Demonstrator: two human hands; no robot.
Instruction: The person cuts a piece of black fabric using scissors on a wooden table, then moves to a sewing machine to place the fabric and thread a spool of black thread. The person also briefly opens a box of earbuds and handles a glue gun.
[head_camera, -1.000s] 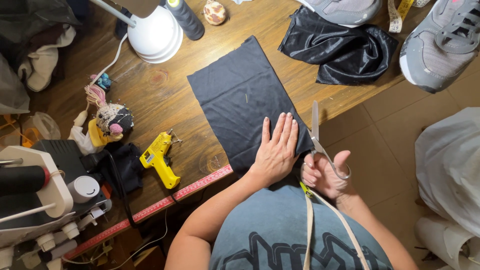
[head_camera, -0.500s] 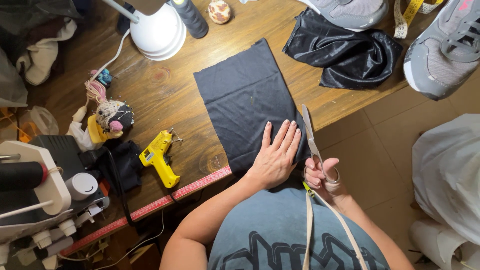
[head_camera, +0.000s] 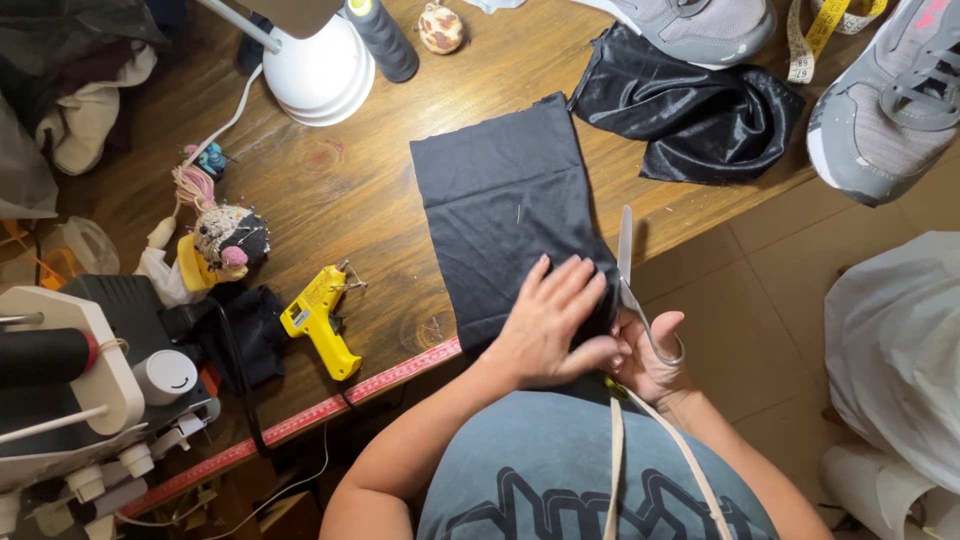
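A rectangular piece of black cloth (head_camera: 505, 205) lies on the wooden table (head_camera: 340, 190), with a pin stuck near its middle. My left hand (head_camera: 553, 322) presses flat on the cloth's near end, fingers spread. My right hand (head_camera: 652, 355) grips a pair of scissors (head_camera: 628, 265) by the handles. The blades point away from me along the cloth's right edge.
A shiny black fabric bundle (head_camera: 700, 105), two grey sneakers (head_camera: 885, 95) and a yellow tape measure (head_camera: 815, 35) lie at the far right. A white lamp base (head_camera: 318, 70), dark thread cone (head_camera: 382, 38), pincushion (head_camera: 225, 240), yellow glue gun (head_camera: 318, 320) and sewing machine (head_camera: 70, 380) stand left.
My right hand has brought the scissors closer to the cloth's right edge. My left hand has slid slightly along the cloth's near end and stays pressed on it.
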